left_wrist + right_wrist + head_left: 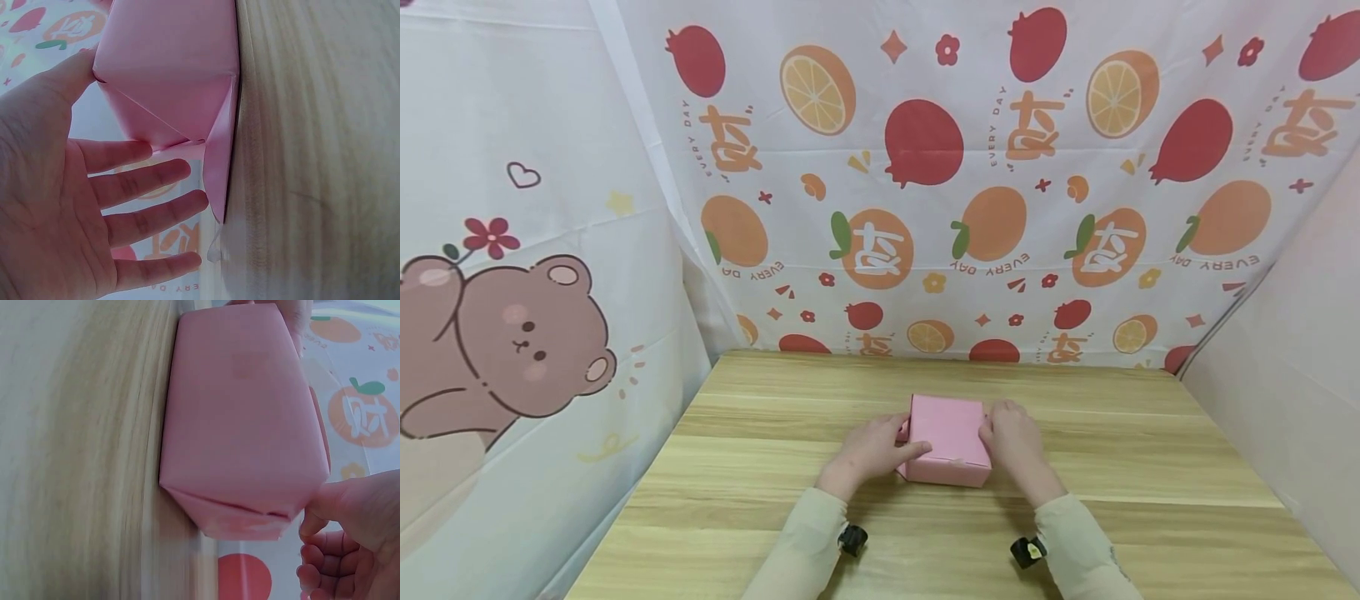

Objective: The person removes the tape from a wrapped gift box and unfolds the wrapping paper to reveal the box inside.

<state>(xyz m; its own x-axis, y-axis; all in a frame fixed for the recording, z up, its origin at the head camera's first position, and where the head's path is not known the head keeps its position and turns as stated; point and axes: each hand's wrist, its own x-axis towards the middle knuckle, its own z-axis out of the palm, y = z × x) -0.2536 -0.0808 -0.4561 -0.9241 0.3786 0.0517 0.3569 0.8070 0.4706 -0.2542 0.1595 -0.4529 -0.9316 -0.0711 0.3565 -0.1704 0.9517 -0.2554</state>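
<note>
A big white cloth (970, 292) printed with oranges, red fruit and "EVERY DAY" hangs across the back. Another cloth (550, 208), showing a brown bear, hangs at the left, and a plain pale sheet (1285, 358) closes the right. Between them stands a wooden table (737, 475) with light, streaky grain running side to side. The person's cream sleeves (801, 546) reach over its near edge.

The pink box (951, 429) sits flat on the table, a little right of the middle. From here its top looks nearly square, so I can't pick out a long axis; one broad, low side faces the person, and the folded ends face left and right.

The left hand (872, 450) has its fingers straight and spread at the left end, thumb resting on the top. The right hand (1017, 437) has its fingers curled, thumb touching the upper right corner; I can't tell whether it pinches anything. A pink flap (217, 169) juts from the left end, low by the wood. A small black camera (852, 540) rides each wrist.
</note>
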